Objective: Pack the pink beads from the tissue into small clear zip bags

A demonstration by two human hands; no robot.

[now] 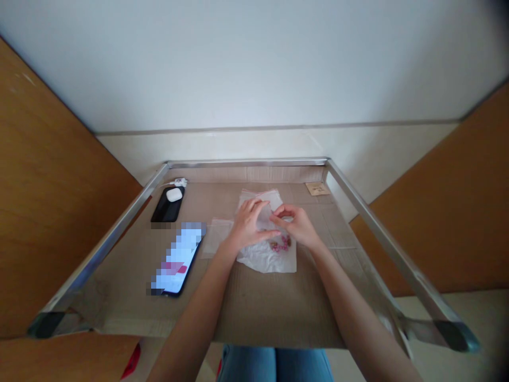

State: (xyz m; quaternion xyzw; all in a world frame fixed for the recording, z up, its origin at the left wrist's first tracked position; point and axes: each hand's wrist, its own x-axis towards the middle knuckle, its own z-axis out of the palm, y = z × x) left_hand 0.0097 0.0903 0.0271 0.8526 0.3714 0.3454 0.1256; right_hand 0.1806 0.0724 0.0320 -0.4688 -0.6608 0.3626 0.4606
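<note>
Over a crumpled sheet of white tissue paper both hands work close together. My left hand is open, its thumb and fingers spread apart towards the right. Thumb and fingertips of my right hand are pinched together; what they grip, if anything, is too small to make out. Just below the right hand, a pink beaded bracelet lies curved on the tissue. Beyond the hands, partly covered by them, are clear plastic bags. Left of my left hand lies another clear plastic bag.
Cardboard lines the metal-framed cart top. On the left are a phone with a lit screen, a black phone with a white earbud case on it, and a white charger. A small brown card lies back right. Metal rails border the surface.
</note>
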